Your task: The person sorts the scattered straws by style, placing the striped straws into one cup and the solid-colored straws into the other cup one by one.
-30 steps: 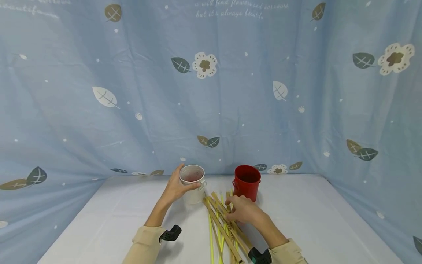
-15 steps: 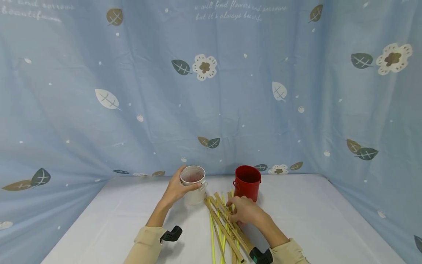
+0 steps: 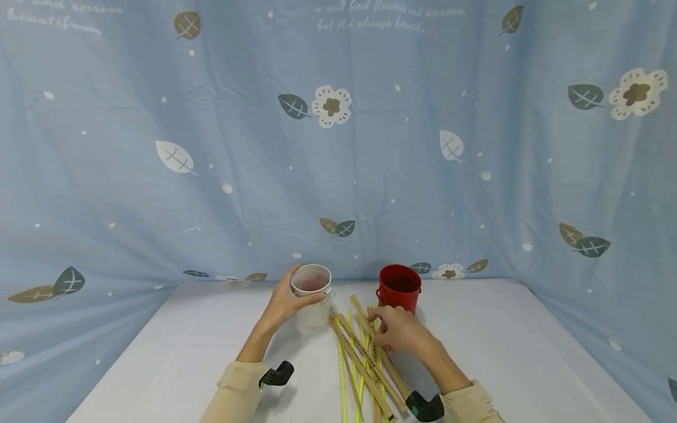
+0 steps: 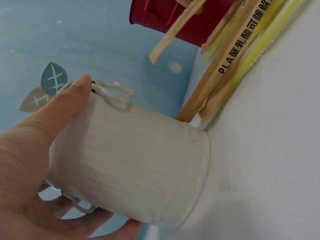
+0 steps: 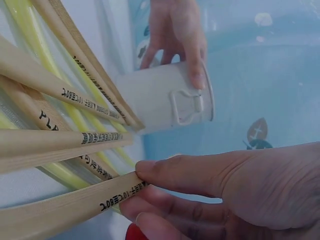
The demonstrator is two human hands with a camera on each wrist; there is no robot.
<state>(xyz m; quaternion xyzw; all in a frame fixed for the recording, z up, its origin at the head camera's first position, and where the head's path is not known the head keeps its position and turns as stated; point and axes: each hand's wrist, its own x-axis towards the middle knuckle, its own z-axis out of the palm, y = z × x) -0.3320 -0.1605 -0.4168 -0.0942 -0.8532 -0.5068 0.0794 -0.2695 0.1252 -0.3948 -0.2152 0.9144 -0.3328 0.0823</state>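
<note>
My left hand (image 3: 284, 302) grips a small white metal bucket (image 4: 130, 155) near its rim, with the thumb on the near side. The bucket stands upright at the back of the white table. My right hand (image 3: 404, 333) pinches a straw in a brown printed paper wrapper (image 5: 75, 205) between thumb and fingers, its far end lifted off the pile. Beneath lie several more brown-wrapped straws (image 3: 365, 367) and yellow straws (image 3: 342, 382), loosely crossed. A red bucket (image 3: 400, 285) stands right behind my right hand, which partly hides it.
The white tabletop (image 3: 201, 346) runs back to a blue curtain (image 3: 248, 147) printed with leaves and flowers. The straw pile lies in front of and between the two buckets, its near ends reaching the bottom of the head view.
My right hand has moved slightly up and away, and the pinched straw's far end has risen and separated from the others. The left hand stays on the white bucket.
</note>
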